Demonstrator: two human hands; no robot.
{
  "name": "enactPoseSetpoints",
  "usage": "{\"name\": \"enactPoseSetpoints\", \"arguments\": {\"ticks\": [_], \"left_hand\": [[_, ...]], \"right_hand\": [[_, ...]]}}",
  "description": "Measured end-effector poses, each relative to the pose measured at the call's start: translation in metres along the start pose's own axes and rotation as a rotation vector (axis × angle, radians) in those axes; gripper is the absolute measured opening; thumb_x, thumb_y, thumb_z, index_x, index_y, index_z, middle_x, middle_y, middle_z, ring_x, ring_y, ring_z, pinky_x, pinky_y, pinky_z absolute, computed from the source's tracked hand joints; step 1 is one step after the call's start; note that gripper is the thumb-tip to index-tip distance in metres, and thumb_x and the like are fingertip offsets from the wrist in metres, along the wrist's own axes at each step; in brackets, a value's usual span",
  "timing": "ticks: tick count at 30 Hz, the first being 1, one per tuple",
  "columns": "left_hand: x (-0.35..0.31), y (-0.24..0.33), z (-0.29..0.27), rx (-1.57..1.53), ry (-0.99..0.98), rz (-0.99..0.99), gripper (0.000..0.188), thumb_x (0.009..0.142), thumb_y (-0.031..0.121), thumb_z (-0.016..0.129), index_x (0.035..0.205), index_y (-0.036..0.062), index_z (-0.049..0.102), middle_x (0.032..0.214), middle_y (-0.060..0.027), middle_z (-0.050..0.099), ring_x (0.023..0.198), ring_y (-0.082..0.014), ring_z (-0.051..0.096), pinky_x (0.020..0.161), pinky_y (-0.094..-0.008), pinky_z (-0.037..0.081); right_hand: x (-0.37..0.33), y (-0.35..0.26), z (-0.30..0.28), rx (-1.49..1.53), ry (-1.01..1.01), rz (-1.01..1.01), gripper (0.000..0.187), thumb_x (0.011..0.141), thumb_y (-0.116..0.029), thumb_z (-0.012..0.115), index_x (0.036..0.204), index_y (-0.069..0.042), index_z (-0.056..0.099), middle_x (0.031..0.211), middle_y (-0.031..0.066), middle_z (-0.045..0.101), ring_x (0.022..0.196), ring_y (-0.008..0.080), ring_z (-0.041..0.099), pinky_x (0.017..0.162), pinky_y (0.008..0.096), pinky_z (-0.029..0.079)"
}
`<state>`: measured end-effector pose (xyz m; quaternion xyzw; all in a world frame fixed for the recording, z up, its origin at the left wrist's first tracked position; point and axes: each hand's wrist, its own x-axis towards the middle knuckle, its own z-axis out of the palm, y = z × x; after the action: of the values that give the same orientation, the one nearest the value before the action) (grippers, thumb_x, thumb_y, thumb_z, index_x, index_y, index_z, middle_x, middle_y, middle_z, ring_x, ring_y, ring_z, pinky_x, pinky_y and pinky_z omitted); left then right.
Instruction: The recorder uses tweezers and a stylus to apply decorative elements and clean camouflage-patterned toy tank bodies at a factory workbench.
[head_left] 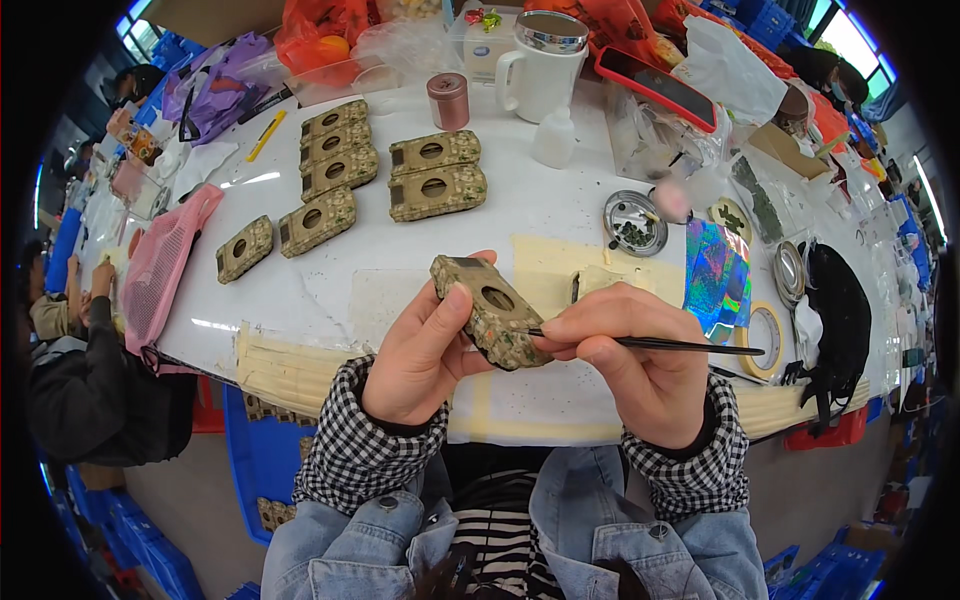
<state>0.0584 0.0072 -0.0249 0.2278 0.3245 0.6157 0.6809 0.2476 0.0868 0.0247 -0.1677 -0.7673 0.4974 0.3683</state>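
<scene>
My left hand (pixel 420 355) holds a camouflage-patterned plastic housing (pixel 485 318) tilted over the table. An oval opening and a dark rectangular window show on its face. Between the thumb and fingers of my right hand (pixel 645 355) are slim black tweezers (pixel 690 346). Their tip meets the housing's surface beside the oval opening. Just behind my right hand, a piece partly hidden by the fingers (pixel 597 280) rests on the table. More camouflage housings (pixel 435 190) lie in groups farther back, left of centre.
A round metal dish (pixel 636 225) with dark green bits sits right of centre. Beside it lie shiny holographic film (pixel 715 275), a tape roll (pixel 765 340) and a black bag (pixel 838 320). A white mug (pixel 545 70) stands at the back. A pink mesh bag (pixel 165 270) lies left, near another person.
</scene>
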Motion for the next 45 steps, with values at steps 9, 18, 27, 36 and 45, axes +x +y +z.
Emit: {"name": "enactPoseSetpoints", "arguments": {"ticks": [9, 18, 27, 36, 45], "left_hand": [[0.0, 0.001, 0.0, -0.006, 0.001, -0.004, 0.051, 0.098, 0.032, 0.041, 0.138, 0.0042, 0.025, 0.117, -0.009, 0.052, 0.106, -0.0177, 0.057, 0.088, -0.0357, 0.053], [0.001, -0.001, 0.0, 0.054, 0.014, -0.02, 0.057, 0.099, 0.04, 0.033, 0.14, 0.0033, 0.024, 0.121, -0.0093, 0.052, 0.109, -0.0196, 0.056, 0.093, -0.0361, 0.048], [0.003, 0.0, -0.003, -0.017, -0.039, -0.069, 0.055, 0.1, 0.039, 0.025, 0.138, -0.0008, 0.025, 0.12, -0.019, 0.051, 0.113, -0.0267, 0.055, 0.091, -0.0331, 0.052], [0.004, -0.001, 0.004, -0.155, -0.057, -0.065, 0.053, 0.101, 0.035, 0.021, 0.137, -0.0034, 0.024, 0.127, -0.0269, 0.045, 0.118, -0.0305, 0.05, 0.095, -0.034, 0.05], [0.005, -0.002, 0.005, -0.147, -0.039, -0.064, 0.053, 0.101, 0.034, 0.02, 0.137, -0.0046, 0.024, 0.129, -0.0319, 0.041, 0.119, -0.0305, 0.05, 0.097, -0.0321, 0.048]], "right_hand": [[0.0, 0.0, 0.0, 0.01, 0.0, 0.003, 0.013, 0.081, -0.004, 0.065, 0.094, 0.001, 0.066, 0.083, 0.011, 0.066, 0.076, 0.0201, 0.062, 0.068, 0.0285, 0.049], [-0.003, 0.002, -0.002, 0.046, 0.042, -0.028, 0.018, 0.084, -0.007, 0.064, 0.099, 0.002, 0.065, 0.085, 0.0109, 0.065, 0.077, 0.0194, 0.061, 0.07, 0.0274, 0.048], [-0.019, 0.001, -0.015, -0.316, 0.394, -0.116, 0.006, 0.088, -0.003, 0.055, 0.09, 0.001, 0.059, 0.078, 0.0081, 0.056, 0.072, 0.0172, 0.05, 0.068, 0.0276, 0.041], [-0.019, 0.026, -0.037, -0.946, 0.32, -0.084, 0.022, 0.069, -0.004, 0.072, 0.089, -0.003, 0.064, 0.075, 0.0106, 0.057, 0.075, 0.0269, 0.054, 0.066, 0.0347, 0.045], [-0.014, 0.031, -0.031, -0.968, 0.273, -0.118, 0.017, 0.069, -0.004, 0.073, 0.081, -0.002, 0.062, 0.074, 0.0107, 0.056, 0.075, 0.0273, 0.054, 0.063, 0.0356, 0.044]]}}
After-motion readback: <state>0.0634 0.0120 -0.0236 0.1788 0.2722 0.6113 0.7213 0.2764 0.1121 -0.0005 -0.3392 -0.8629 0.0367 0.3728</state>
